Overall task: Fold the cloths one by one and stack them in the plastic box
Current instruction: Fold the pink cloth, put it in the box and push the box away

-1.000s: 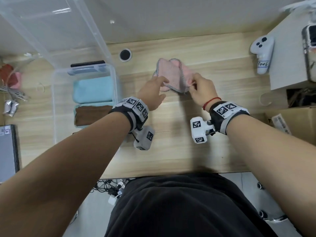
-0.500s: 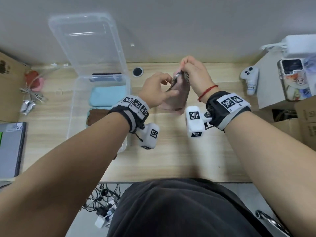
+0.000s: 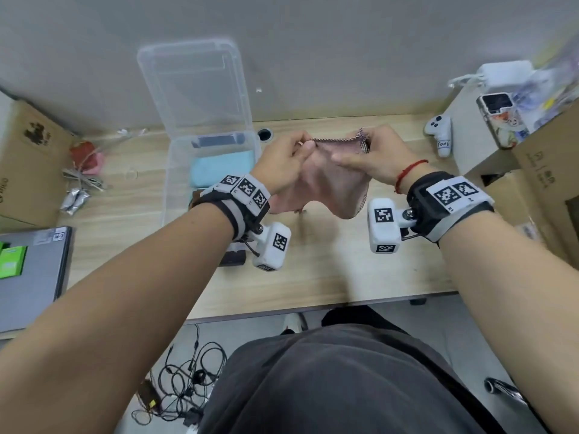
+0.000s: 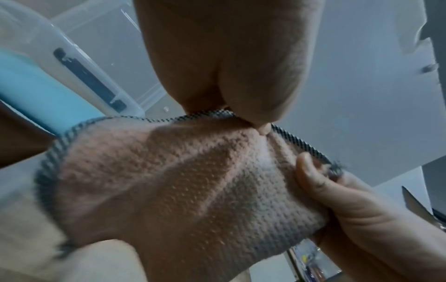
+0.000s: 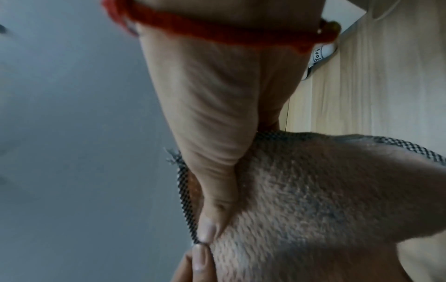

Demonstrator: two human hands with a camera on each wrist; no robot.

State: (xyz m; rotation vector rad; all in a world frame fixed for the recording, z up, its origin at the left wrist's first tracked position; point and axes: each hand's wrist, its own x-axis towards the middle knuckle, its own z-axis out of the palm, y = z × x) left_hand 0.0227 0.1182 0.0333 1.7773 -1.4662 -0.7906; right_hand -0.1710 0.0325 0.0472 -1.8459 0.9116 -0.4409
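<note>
A pink cloth (image 3: 329, 186) with a checked black-and-white hem hangs in the air above the wooden desk (image 3: 313, 270). My left hand (image 3: 289, 158) pinches its top edge at the left. My right hand (image 3: 368, 151) grips the top right corner, thumb lying across the cloth. In the left wrist view the left hand (image 4: 241, 106) pinches the hem of the pink cloth (image 4: 183, 181). The right wrist view has the right hand (image 5: 210, 190) with its thumb along the hem of the pink cloth (image 5: 313, 200). The clear plastic box (image 3: 175, 170) at the left holds a folded blue cloth (image 3: 221, 169) and a brown one (image 3: 196, 195).
The box lid (image 3: 194, 86) stands open against the wall. A white controller (image 3: 440, 133) and cardboard boxes (image 3: 539, 170) sit at the right. A laptop (image 3: 31, 270) and a cardboard box (image 3: 28, 158) lie at the left. Cables (image 3: 185, 380) hang below the desk edge.
Both hands lifted the pink cloth off the desk and drew apart, so it now hangs spread between them. The head view tilted up and back.
</note>
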